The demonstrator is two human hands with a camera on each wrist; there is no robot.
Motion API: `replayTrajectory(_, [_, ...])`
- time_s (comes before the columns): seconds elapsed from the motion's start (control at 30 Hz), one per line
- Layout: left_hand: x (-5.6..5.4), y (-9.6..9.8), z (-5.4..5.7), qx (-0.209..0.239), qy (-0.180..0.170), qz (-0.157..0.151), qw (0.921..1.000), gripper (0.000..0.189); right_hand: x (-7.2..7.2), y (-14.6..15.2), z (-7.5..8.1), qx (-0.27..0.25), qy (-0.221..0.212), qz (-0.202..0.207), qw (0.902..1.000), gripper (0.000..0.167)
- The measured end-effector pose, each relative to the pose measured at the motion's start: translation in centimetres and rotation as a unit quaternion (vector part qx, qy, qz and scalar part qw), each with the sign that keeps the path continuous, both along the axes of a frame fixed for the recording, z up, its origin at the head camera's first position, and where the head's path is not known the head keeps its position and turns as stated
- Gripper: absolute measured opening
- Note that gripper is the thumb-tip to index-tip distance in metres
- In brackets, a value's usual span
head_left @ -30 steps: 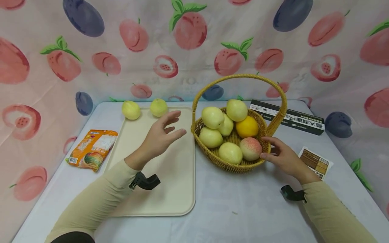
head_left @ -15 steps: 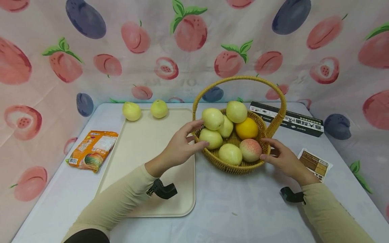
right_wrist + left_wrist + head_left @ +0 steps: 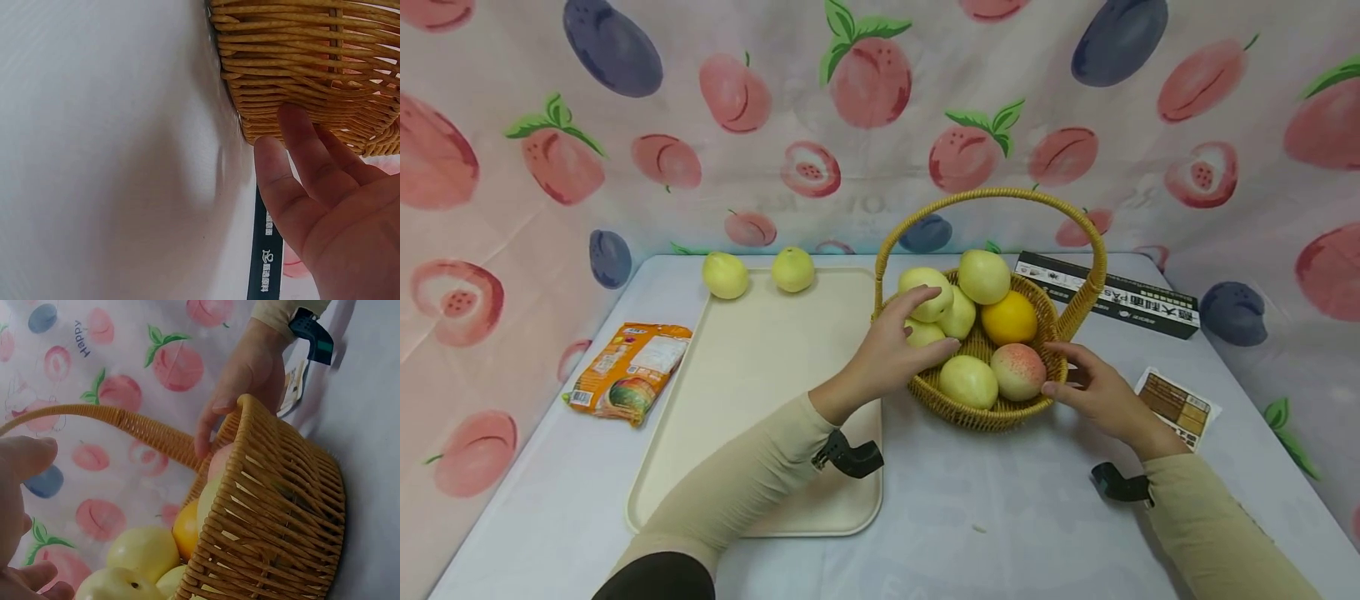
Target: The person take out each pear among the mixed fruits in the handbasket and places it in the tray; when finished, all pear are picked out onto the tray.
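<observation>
Soft, even head-view light; dimmer, hazier wrist views, diffuse shadow across the white tabletop

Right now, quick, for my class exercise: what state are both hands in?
Left hand: open at the left side of the basket, gripping nothing.
Right hand: closed, holding the basket.

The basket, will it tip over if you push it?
The basket probably wouldn't tip easily: its base looks broad. Its handle seems stiff, arching up unheld. The round orange fruit inside might roll, since there's bare wicker beside it.
</observation>
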State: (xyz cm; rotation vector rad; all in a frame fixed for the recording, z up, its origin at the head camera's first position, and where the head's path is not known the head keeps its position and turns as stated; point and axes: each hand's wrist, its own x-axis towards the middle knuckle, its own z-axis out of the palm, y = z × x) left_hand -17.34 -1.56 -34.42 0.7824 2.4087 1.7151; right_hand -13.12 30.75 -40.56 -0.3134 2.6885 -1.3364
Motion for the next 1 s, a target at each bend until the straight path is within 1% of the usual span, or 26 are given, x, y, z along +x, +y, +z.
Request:
replayTrajectory(0.13, [-0.4, 0.5, -0.1, -0.015, 0.005, 0.019, 0.9997, 0.071, 0.0, 0.0, 0.0, 0.000, 0.001, 0.000, 1.0000, 0.062])
replayTrajectory(0.27, [-0.8, 1.0, -0.3, -0.019, 0.018, 0.039, 0.9989, 0.070, 0.0, 0.0, 0.0, -0.002, 0.001, 0.000, 1.0000, 0.063])
replayTrajectory(0.33, [-1.2, 1.2, -0.5, -0.019, 0.022, 0.048, 0.9984, 0.070, 0.0, 0.0, 0.0, -0.003, 0.002, 0.000, 1.0000, 0.062])
replayTrajectory(0.47, [-1.9, 1.6, -0.9, -0.003, 0.022, 0.068, 0.9975, 0.070, 0.0, 0.0, 0.0, 0.000, 0.003, -0.001, 1.0000, 0.063])
replayTrajectory(0.57, [-2.4, 1.9, -1.2, 0.005, 0.020, 0.081, 0.9965, 0.068, 0.0, 0.0, 0.0, 0.002, 0.002, -0.003, 1.0000, 0.063])
replayTrajectory(0.83, [-3.5, 2.7, -1.7, -0.002, 0.001, 0.111, 0.9939, 0.068, 0.1, -0.1, -0.1, -0.005, 0.000, 0.000, 1.0000, 0.062])
replayTrajectory(1.0, [-4.1, 3.0, -1.9, -0.012, -0.012, 0.122, 0.9924, 0.069, 0.1, -0.1, 0.0, -0.006, -0.002, -0.001, 1.0000, 0.063])
